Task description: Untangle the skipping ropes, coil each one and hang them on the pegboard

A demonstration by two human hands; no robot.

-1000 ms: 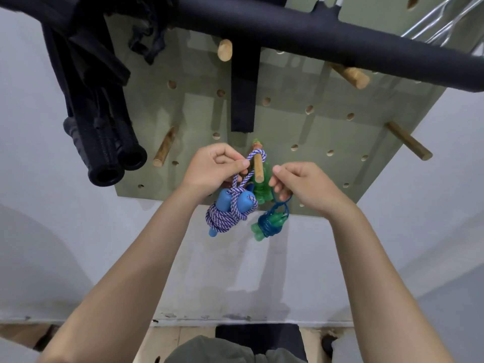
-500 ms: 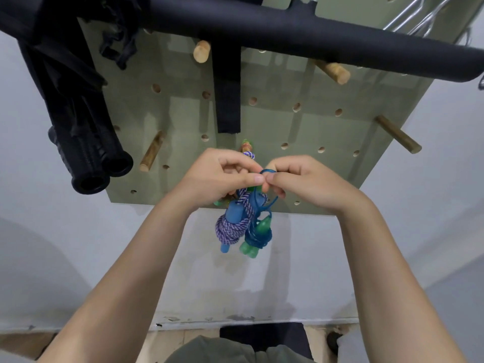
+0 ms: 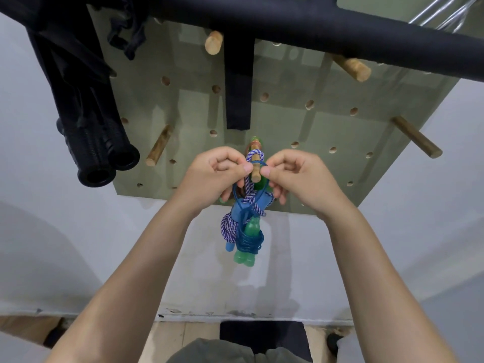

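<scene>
Two bare forearms reach up from the bottom of my view, and below them I see a strip of wooden floor (image 3: 167,336) and a dark mat (image 3: 262,334). My left hand (image 3: 217,174) has its fingers curled, thumb and forefinger pinching the thin blue rope (image 3: 247,239) at its loop, just left of the wooden peg (image 3: 256,170). My right hand (image 3: 296,176) is likewise curled and pinches the same blue loop on the other side of the peg; the two thumbs sit close either side of the peg's end. The blue rope's coil and its green handles (image 3: 246,255) hang below my hands. Beside it hangs the purple-and-white braided rope (image 3: 227,229), coiled, with blue handles (image 3: 242,209); its loop goes over the same peg. Something green shows behind the peg, but I cannot tell what it is. Behind all this is the green pegboard (image 3: 327,132), dotted with holes and further wooden pegs. At its left hang two black ribbed grips (image 3: 104,158). Nearest the top, a black padded bar (image 3: 314,30) crosses the view, a black strap (image 3: 238,85) hanging from it.
</scene>
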